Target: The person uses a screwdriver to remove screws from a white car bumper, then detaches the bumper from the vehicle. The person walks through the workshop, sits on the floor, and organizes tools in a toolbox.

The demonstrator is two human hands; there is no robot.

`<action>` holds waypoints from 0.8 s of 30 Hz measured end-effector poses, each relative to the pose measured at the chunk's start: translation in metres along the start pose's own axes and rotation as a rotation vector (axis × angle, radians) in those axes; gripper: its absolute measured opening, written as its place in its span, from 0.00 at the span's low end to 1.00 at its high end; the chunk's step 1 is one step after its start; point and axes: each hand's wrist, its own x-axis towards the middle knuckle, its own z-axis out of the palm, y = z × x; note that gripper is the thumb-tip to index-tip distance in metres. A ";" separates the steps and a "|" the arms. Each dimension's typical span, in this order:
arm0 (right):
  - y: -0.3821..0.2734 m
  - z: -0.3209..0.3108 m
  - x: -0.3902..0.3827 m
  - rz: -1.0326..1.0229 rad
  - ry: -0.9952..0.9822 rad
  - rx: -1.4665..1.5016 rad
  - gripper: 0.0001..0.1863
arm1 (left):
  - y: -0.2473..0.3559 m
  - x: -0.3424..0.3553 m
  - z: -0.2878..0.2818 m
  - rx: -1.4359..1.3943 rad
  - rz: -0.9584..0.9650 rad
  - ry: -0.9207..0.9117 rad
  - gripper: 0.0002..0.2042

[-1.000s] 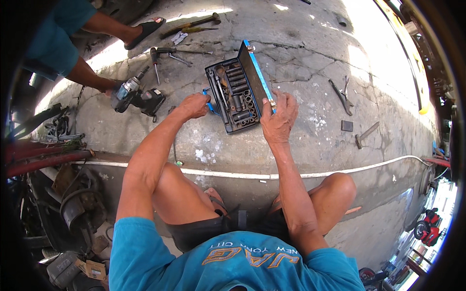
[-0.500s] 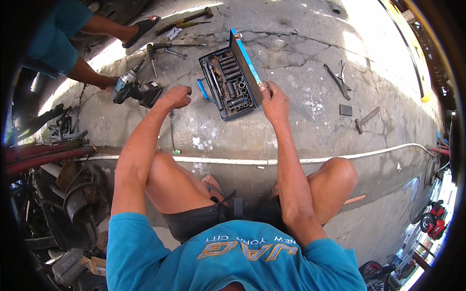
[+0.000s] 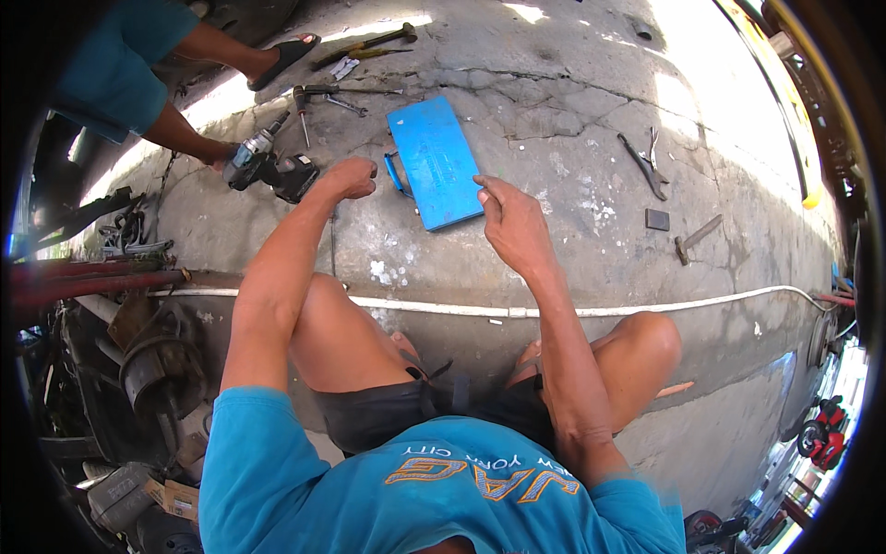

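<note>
With the right hand (image 3: pixel 515 222), nothing is visibly gripped: its thumb and forefinger are stretched out, slack, at the near right edge of one blue case (image 3: pixel 434 164). Whether that edge is touched cannot be told. The left hand (image 3: pixel 353 178) is held with its fingers curled inward (the palm is hidden, so whether anything is gripped cannot be told), just beside the case's one blue handle (image 3: pixel 395 173).

The case is laid flat on the concrete floor (image 3: pixel 544 268), lid down. From its middle, the handle is found at nine o'clock, the left hand a little farther out that way, and the right hand at four o'clock.

At nine o'clock, beyond the left hand, one power driver (image 3: pixel 254 166) is seen. Toward ten o'clock, one screwdriver (image 3: pixel 303 115), one dark bar (image 3: pixel 360 90) and one small wrench (image 3: pixel 346 105) are grouped; at eleven, two long-handled tools (image 3: pixel 369 46) are laid side by side. Two lower legs (image 3: pixel 231 55) of another person are seen around ten, one foot hidden behind the driver.

At three o'clock, one pliers-like tool (image 3: pixel 643 166) is spread apart; between three and four, one dark block (image 3: pixel 656 220) and one hammer (image 3: pixel 701 233) are placed. At six, one white pipe (image 3: pixel 434 306) is stretched across.
</note>
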 end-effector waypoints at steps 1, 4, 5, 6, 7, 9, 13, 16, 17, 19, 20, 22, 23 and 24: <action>-0.012 -0.015 -0.009 -0.094 0.010 -0.021 0.16 | 0.003 0.010 0.001 0.022 -0.006 -0.003 0.19; -0.065 -0.062 -0.060 -0.215 -0.190 -0.146 0.15 | 0.012 0.015 0.007 -0.005 -0.069 -0.102 0.17; -0.069 -0.076 -0.073 -0.261 -0.228 -0.183 0.14 | 0.023 0.017 0.002 0.040 -0.038 -0.108 0.16; -0.067 -0.088 -0.076 -0.236 -0.274 -0.226 0.14 | 0.035 0.018 -0.003 0.085 -0.012 -0.115 0.15; -0.055 -0.100 -0.067 -0.200 -0.329 -0.265 0.15 | 0.049 0.029 -0.010 0.041 0.052 -0.046 0.14; -0.043 -0.105 -0.066 -0.149 -0.360 -0.329 0.15 | 0.076 0.023 -0.013 -0.022 0.223 0.123 0.15; -0.019 -0.090 -0.059 -0.136 -0.377 -0.479 0.19 | 0.106 0.022 0.005 0.178 0.269 -0.203 0.21; -0.014 -0.083 -0.070 -0.151 -0.448 -0.519 0.18 | 0.129 0.030 -0.010 0.229 0.209 -0.400 0.23; -0.014 -0.082 -0.073 -0.153 -0.472 -0.514 0.18 | 0.130 0.034 -0.015 0.205 0.183 -0.421 0.24; -0.018 -0.082 -0.071 -0.187 -0.484 -0.495 0.17 | 0.128 0.036 -0.022 0.167 0.145 -0.406 0.27; -0.023 -0.083 -0.075 -0.174 -0.494 -0.482 0.16 | 0.126 0.030 -0.018 0.148 0.147 -0.381 0.29; -0.031 -0.077 -0.078 -0.121 -0.381 -0.490 0.16 | 0.134 0.014 -0.010 0.043 0.064 -0.311 0.33; -0.037 -0.079 -0.080 -0.090 -0.383 -0.477 0.16 | 0.133 0.002 -0.004 0.048 0.075 -0.279 0.34; -0.041 -0.083 -0.081 -0.067 -0.388 -0.464 0.17 | 0.134 -0.012 0.003 0.046 0.080 -0.244 0.35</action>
